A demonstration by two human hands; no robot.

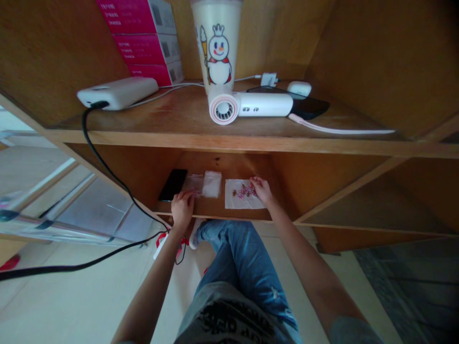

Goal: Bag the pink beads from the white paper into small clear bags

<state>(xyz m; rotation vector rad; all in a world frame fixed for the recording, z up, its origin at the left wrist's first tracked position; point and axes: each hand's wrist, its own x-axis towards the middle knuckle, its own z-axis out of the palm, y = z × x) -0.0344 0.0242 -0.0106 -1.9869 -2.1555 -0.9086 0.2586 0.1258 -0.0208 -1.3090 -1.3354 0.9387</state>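
Note:
On the lower shelf, my left hand (182, 209) is closed at the near edge of a small clear plastic bag (194, 181), with a few pink bits by its fingertips. My right hand (262, 189) has its fingers pinched together at the right side of a pile of small pink and dark beads (245, 191); whatever is between the fingertips is too small to make out. Beneath the pile lies a white sheet (234, 202). A second small bag, whitish (212, 184), rests between the clear bag and the sheet.
A black phone (173, 185) lies left of the bags. The upper shelf holds a snowman cup (217, 43), a white handheld fan (263, 104), a white power bank (118, 93) and pink boxes (145, 48). A black cable (118, 181) hangs down at left.

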